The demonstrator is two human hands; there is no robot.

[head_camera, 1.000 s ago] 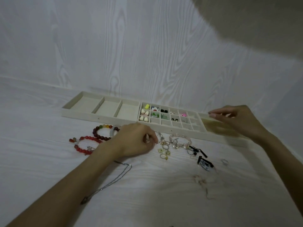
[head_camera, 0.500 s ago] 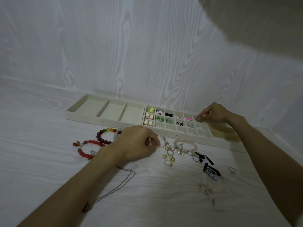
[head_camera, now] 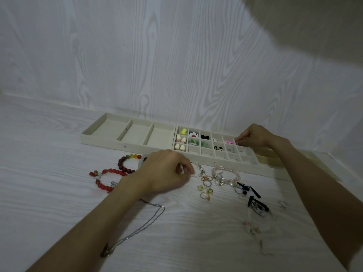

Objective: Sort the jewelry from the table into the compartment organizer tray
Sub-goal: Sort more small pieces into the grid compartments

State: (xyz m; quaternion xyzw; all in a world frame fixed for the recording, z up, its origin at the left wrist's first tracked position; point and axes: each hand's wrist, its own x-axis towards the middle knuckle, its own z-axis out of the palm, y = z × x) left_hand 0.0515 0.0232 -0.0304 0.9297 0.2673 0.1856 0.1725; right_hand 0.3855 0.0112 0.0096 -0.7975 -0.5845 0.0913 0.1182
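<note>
The beige organizer tray point(head_camera: 137, 147) lies along the wall, with three large bare compartments at the left and a grid of small ones holding earrings and beads. My right hand point(head_camera: 253, 137) hovers over the grid's far right cells, its fingertips pinched together on something too small to make out. My left hand point(head_camera: 167, 170) rests on the table in front of the tray, pinching a small silver piece at the end of a charm bracelet point(head_camera: 200, 170). Red bead bracelets point(head_camera: 110, 173) lie left of it, and rings point(head_camera: 206, 190) and a pink crystal bracelet point(head_camera: 225, 175) lie to its right.
A silver chain necklace point(head_camera: 145, 225) runs under my left forearm. Black earrings point(head_camera: 255, 203) and a thin faint chain point(head_camera: 253, 232) lie at the right. The white wall stands just behind the tray. A second beige tray section point(head_camera: 275, 160) sits under my right wrist.
My right hand has moved left along the tray, from its right end to the grid's rightmost small cells, and its fingers have closed into a pinch. My left hand has stayed where it was.
</note>
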